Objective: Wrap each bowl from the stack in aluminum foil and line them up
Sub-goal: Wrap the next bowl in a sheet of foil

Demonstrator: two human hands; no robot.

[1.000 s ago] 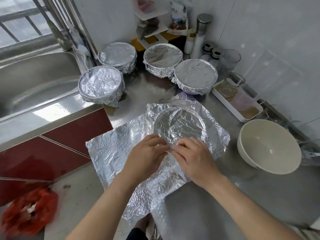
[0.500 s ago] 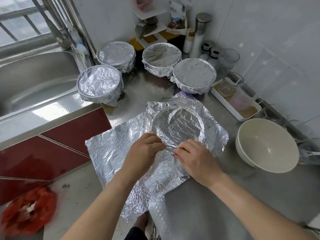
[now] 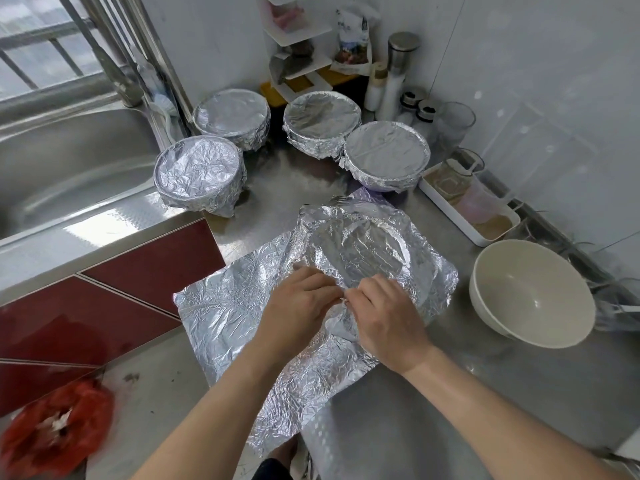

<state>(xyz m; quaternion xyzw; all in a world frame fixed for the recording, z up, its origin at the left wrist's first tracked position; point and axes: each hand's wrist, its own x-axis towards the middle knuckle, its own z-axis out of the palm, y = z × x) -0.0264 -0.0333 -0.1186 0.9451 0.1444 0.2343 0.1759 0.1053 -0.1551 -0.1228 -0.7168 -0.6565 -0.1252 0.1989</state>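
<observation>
1. Bowl 1 (image 3: pixel 199 174): fully wrapped; on counter (image 3: pixel 298 181), just right of sink (image 3: pixel 69 181).
2. Bowl 2 (image 3: pixel 232 116): fully wrapped; behind bowl 1 and close to it, at back of counter.
3. Foil (image 3: pixel 235 306): one crumpled sheet, spread over counter centre; left and near edges hanging past counter front.
4. Left hand (image 3: pixel 298 303): back up, resting on foil at near side of bowl 4; fingers curled, pinching a foil fold.
5. Bowl 3 (image 3: pixel 322 123): fully wrapped; at back of counter, right of bowl 2 and apart from it.
6. Bowl 4 (image 3: pixel 363 251): at counter centre, under foil; round outline pressed through sheet. Far and right sides of sheet folded down round it, near side loose. Upright or upturned: cannot tell.
7. Bowl 5 (image 3: pixel 386 154): fully wrapped; right of bowl 3, wrapping touching it; behind bowl 4.
8. Right hand (image 3: pixel 388 317): back up, on foil at near side of bowl 4; fingers curled, pinching same fold, fingertips meeting those of left hand.
9. Tray (image 3: pixel 450 213): white, along right wall; holding clear cups.
10. Bowl 6 (image 3: pixel 530 292): white, bare, upright; on counter just right of foil, apart from it.
</observation>
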